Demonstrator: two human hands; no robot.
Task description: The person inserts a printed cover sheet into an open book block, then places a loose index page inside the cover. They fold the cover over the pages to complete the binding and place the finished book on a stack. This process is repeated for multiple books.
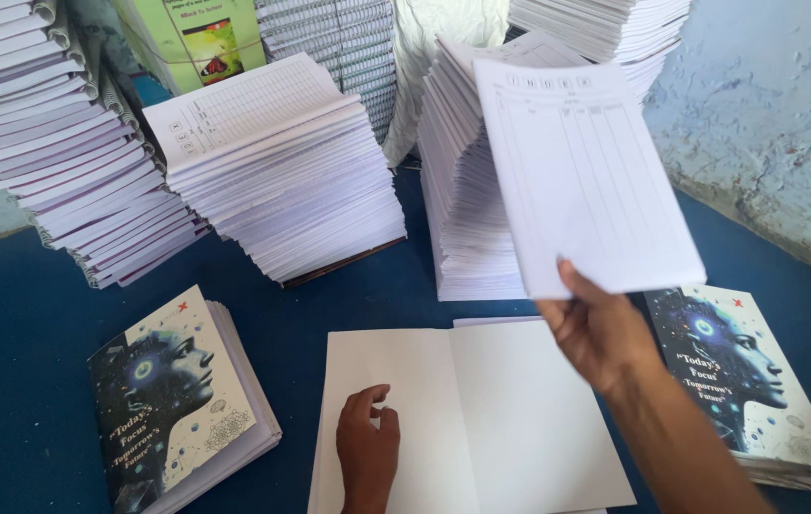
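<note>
My right hand [601, 328] holds a thin bundle of white ruled pages [582, 176] by its lower edge, lifted above the blue surface. The top page shows a printed table of columns. My left hand [367, 443] rests with curled fingers on the left half of an opened blank white cover sheet [491, 409] lying flat in front of me. The held pages hang over the far right part of that sheet, not touching it.
Tall stacks of white page bundles [282, 171] [463, 190] [53, 143] stand behind. Piles of printed covers with a bluish head picture lie at the left [177, 400] and right [748, 381]. A blue cloth [25, 333] covers the floor; a rough wall [767, 124] rises at right.
</note>
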